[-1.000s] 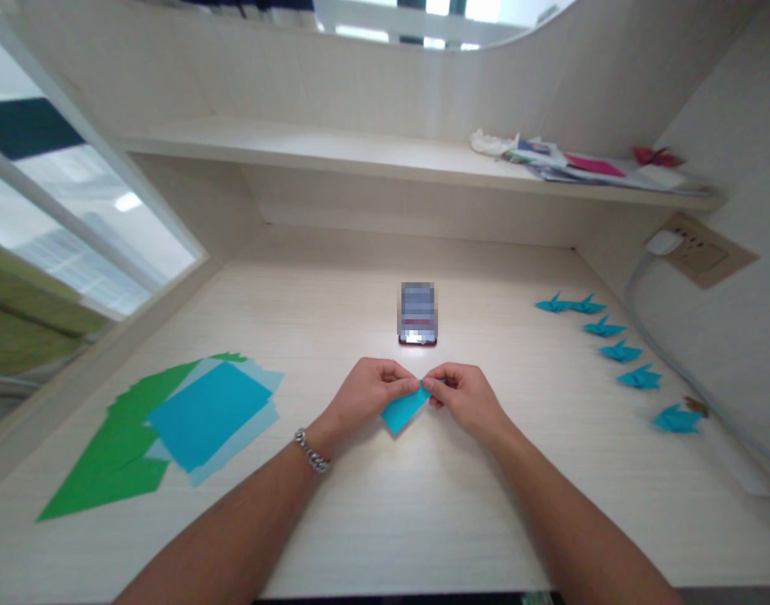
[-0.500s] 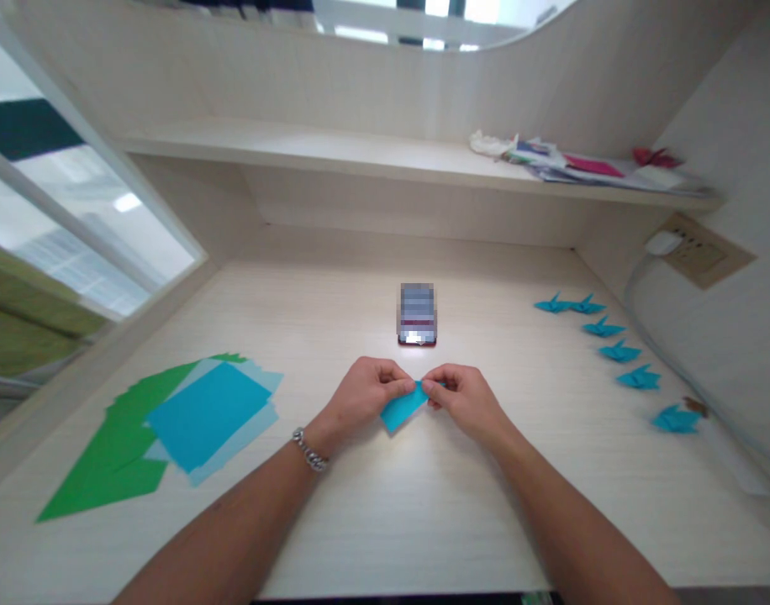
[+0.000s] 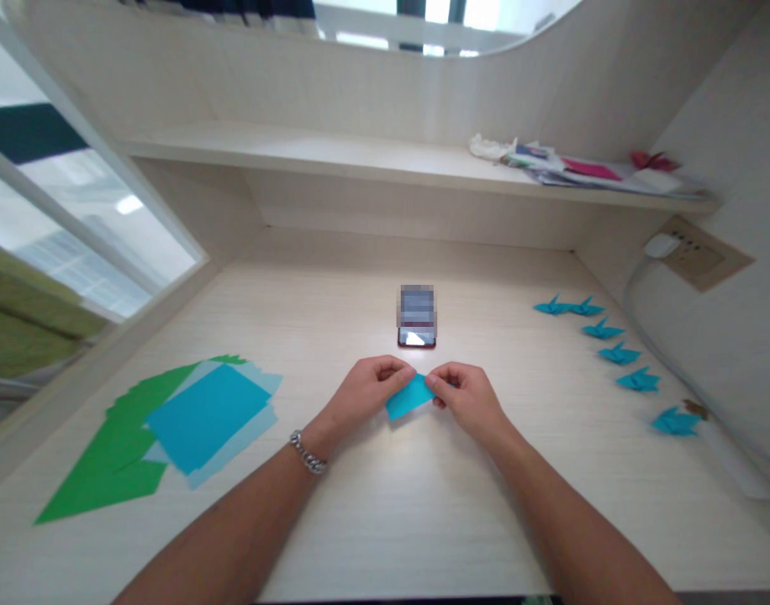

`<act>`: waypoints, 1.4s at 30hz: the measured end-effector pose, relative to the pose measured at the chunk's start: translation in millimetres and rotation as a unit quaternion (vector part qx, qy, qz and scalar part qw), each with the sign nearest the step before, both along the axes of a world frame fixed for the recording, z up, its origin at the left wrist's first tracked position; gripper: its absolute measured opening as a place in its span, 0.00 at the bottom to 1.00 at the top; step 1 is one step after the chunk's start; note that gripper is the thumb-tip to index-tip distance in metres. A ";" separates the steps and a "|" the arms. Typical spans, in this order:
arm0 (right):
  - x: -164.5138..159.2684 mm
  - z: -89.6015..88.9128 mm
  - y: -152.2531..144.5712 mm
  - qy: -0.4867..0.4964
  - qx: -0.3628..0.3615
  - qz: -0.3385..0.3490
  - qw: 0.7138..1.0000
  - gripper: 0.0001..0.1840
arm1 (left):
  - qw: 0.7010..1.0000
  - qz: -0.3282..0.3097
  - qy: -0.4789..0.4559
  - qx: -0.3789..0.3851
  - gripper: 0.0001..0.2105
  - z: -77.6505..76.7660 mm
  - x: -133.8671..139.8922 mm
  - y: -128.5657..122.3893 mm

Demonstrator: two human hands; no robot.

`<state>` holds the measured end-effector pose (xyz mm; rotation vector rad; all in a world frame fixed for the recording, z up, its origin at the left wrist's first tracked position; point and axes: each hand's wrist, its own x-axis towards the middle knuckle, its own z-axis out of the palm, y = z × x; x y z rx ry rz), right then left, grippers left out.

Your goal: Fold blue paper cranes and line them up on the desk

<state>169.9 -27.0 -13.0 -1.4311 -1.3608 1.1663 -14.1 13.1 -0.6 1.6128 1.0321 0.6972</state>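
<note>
A small folded piece of blue paper [image 3: 408,398] is held between my two hands over the middle of the desk. My left hand [image 3: 373,388] pinches its upper left edge between thumb and fingers. On the other side, my right hand [image 3: 464,393] grips the upper right corner, thumb on top. The fingers under the paper are partly hidden. Just beyond my hands lies a phone [image 3: 416,316] with its screen lit.
Blue paper sheets [image 3: 209,416] lie on green sheets [image 3: 108,458] at the left. Several folded blue paper cranes [image 3: 619,353] line the right side, near a white cable [image 3: 659,357] from a wall socket [image 3: 700,252]. A shelf [image 3: 360,160] with papers [image 3: 587,170] spans the back.
The blue paper has turned slightly and its lower corner has risen. My right hand has shifted a little; both hands keep their pinch on it.
</note>
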 end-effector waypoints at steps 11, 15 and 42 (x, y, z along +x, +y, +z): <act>-4.4 2.2 -4.3 -0.094 0.037 0.049 0.994 0.05 | 0.988 -0.044 0.094 0.116 0.10 2.6 1.1 -9.9; -3.2 6.3 -4.1 -0.122 0.031 0.055 0.991 0.06 | 0.989 -0.040 0.093 0.105 0.10 3.2 0.6 -8.4; 10.1 3.6 -0.1 -0.104 0.045 0.065 0.991 0.05 | 0.995 -0.071 0.061 0.022 0.08 0.0 -6.5 1.5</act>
